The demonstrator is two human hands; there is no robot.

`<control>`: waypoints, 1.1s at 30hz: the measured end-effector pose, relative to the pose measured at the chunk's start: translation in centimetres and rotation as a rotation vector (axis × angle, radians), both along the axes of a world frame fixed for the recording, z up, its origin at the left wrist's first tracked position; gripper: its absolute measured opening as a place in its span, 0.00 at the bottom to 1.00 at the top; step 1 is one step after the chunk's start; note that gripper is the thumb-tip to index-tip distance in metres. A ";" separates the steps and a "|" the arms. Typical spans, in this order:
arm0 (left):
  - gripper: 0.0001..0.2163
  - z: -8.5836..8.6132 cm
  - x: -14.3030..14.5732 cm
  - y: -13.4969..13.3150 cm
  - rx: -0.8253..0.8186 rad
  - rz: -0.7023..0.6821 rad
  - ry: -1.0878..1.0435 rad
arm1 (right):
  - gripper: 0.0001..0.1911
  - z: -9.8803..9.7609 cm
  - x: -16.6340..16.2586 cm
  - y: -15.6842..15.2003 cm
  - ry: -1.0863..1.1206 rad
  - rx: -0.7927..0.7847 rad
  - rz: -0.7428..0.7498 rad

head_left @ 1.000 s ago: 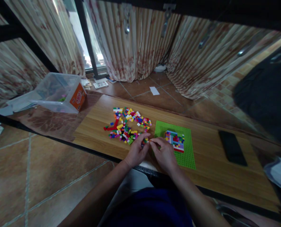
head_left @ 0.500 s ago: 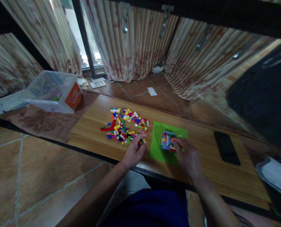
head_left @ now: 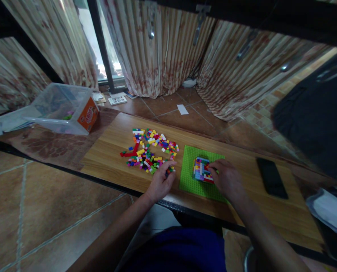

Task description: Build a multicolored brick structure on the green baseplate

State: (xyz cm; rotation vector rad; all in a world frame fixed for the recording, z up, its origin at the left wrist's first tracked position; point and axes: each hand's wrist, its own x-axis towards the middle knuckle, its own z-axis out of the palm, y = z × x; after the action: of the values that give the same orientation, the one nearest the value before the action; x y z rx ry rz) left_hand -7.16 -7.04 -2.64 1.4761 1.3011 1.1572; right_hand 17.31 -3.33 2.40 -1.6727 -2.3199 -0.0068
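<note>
A small block built of multicoloured toy bricks (head_left: 201, 172) stands on the green studded baseplate (head_left: 189, 185). My right hand (head_left: 228, 179) is at the block's right side, thumb and fingertips pinched together on a small reddish toy brick at its top edge; the fingers cover most of that piece. To the left, my left hand (head_left: 162, 181) rests at the near right edge of a spread of loose toy bricks (head_left: 148, 156). Its thumb and index finger are apart, with a few bricks showing in the gap between them.
A black phone (head_left: 272, 177) lies on the right of the wooden board (head_left: 106, 151). At the left stands a clear plastic tub (head_left: 63, 126) with an orange label and a few pieces inside. A white plastic-wrapped item (head_left: 330, 209) sits at the far right.
My right hand has shifted slightly up and its wrist has turned, so more of the block's lower right side shows. My left hand has stayed in place.
</note>
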 end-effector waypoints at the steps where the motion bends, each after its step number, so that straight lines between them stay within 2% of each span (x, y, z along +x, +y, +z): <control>1: 0.14 0.0 0.0 0.0 0.002 -0.002 0.003 | 0.13 0.1 -0.1 0.1 -0.005 -0.007 -0.009; 7: 0.14 0.3 0.0 0.0 0.019 0.008 -0.002 | 0.11 0.0 -0.3 0.0 0.031 0.006 -0.036; 19: 0.14 0.2 0.1 0.0 0.010 0.016 0.000 | 0.15 -2.3 0.0 -1.9 0.103 0.194 -0.005; 33: 0.14 0.3 0.0 0.1 -0.011 0.011 0.002 | 0.18 -4.2 0.1 -2.5 0.223 0.150 -0.045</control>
State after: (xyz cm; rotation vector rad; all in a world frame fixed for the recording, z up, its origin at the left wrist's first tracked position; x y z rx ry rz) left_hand -7.20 -6.99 -2.36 1.4644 1.3159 1.1545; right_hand 17.38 -5.78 -1.80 -1.5665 -2.0649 -0.0029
